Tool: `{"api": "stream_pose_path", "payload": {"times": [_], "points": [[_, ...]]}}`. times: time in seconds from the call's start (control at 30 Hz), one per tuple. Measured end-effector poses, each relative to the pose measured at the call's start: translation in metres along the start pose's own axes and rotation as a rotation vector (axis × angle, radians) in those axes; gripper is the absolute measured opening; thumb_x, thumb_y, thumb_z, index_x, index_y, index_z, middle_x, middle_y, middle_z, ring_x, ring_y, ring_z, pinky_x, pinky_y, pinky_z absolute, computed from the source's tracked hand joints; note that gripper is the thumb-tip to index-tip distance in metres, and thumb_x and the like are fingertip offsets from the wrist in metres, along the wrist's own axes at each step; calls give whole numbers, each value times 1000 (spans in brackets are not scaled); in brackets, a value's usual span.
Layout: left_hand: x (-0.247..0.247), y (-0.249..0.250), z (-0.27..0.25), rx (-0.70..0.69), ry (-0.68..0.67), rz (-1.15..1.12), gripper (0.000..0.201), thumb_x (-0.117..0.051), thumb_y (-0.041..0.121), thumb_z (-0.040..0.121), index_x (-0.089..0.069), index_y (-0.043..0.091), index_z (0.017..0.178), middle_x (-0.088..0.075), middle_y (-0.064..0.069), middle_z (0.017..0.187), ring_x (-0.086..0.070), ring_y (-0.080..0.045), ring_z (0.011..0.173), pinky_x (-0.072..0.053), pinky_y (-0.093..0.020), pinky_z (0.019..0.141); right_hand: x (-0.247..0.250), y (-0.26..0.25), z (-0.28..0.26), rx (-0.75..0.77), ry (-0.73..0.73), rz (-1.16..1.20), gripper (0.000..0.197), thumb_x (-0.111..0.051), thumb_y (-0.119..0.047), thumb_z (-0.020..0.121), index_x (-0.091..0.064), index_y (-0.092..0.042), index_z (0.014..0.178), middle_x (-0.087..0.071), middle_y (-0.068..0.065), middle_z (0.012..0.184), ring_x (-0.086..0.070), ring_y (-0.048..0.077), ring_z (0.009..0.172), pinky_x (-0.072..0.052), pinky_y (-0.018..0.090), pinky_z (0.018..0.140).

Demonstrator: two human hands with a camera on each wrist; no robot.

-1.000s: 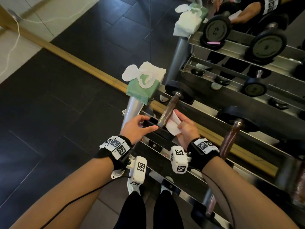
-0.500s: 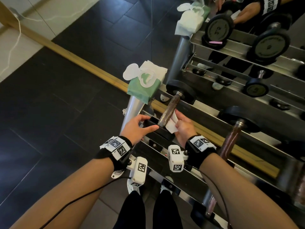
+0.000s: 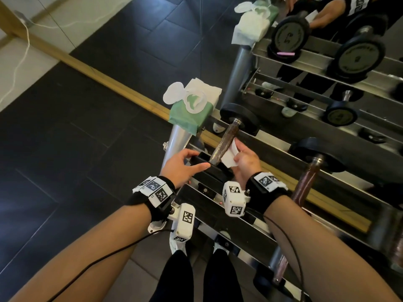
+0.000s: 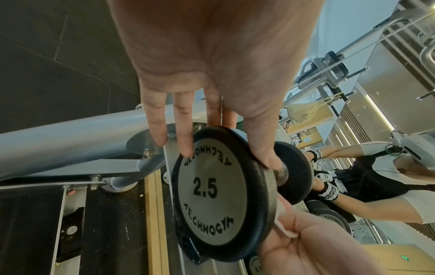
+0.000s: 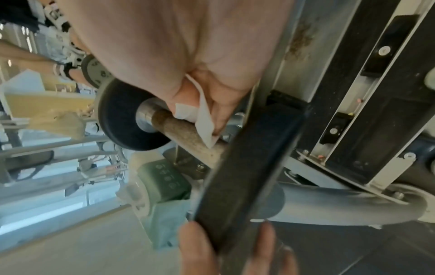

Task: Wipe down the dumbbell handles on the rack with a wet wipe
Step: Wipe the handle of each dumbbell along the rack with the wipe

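Right hand [image 3: 246, 162] pinches a white wet wipe [image 3: 228, 158] against the rusty knurled handle [image 3: 224, 140] of a black 2.5 dumbbell [image 4: 212, 188] on the grey steel rack [image 3: 175, 141]; left hand [image 3: 181, 166] grips its near plate.

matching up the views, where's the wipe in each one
head: wipe at centre, in the right hand, against the handle
left wrist: wipe lower right, a white sliver behind the weight plate
right wrist: wipe at centre, on the handle
shared landmark: the weight plate

The floor [image 3: 76, 149] is dark and tiled. A wooden strip [image 3: 109, 81] runs across it, below a mirror [image 3: 152, 29] reflecting it.
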State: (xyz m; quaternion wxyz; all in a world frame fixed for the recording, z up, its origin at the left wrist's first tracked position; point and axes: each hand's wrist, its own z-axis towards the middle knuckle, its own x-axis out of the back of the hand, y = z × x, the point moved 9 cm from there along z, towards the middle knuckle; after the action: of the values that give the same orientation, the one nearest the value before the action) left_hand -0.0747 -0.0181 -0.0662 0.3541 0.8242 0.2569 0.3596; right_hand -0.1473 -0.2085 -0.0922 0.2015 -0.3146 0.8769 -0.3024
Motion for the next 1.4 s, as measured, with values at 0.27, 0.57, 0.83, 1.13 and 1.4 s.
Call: {"api": "stream_pose_path", "payload": {"times": [0.27,0.57,0.83,1.13,1.4], "points": [[-4,-4,0,36,-21,-62,55,-78,50,78,-56,35,127,-60,4,131,-66,-21,110,-57,-44,92,6,-25,7,54,55,52,59,-33,16,90,-61,-16,131,-59,17,132,-64,33,105,-54,44,90],[-3,2,-4,29,-23,-85,49,-78,45,80,-56,36,122,-60,9,126,-73,-10,84,-62,-33,75,-4,9,-19,-23,-32,48,63,-25,17,90,-55,-15,135,-59,17,132,-65,26,101,-55,41,87],[-3,-1,-2,48,-35,-90,56,-79,49,77,-58,32,126,-59,6,132,-74,-15,87,-62,-39,79,-1,-13,-4,0,52,120,61,-30,16,93,-57,-18,136,-55,19,137,-62,34,108,-54,43,86],[-5,1,-3,37,-39,-128,46,-79,44,78,-57,38,118,-62,8,124,-74,-9,84,-62,-37,81,16,15,-22,-42,-65,93,57,-32,12,88,-70,-21,116,-62,14,128,-64,30,110,-56,39,79],[-5,2,-5,41,-42,-116,44,-78,43,81,-55,39,118,-62,7,125,-74,-11,87,-62,-38,82,26,-17,-9,139,52,-68,36,-77,-14,81,-71,-22,115,-72,8,112,-68,26,103,-54,39,88]]}}
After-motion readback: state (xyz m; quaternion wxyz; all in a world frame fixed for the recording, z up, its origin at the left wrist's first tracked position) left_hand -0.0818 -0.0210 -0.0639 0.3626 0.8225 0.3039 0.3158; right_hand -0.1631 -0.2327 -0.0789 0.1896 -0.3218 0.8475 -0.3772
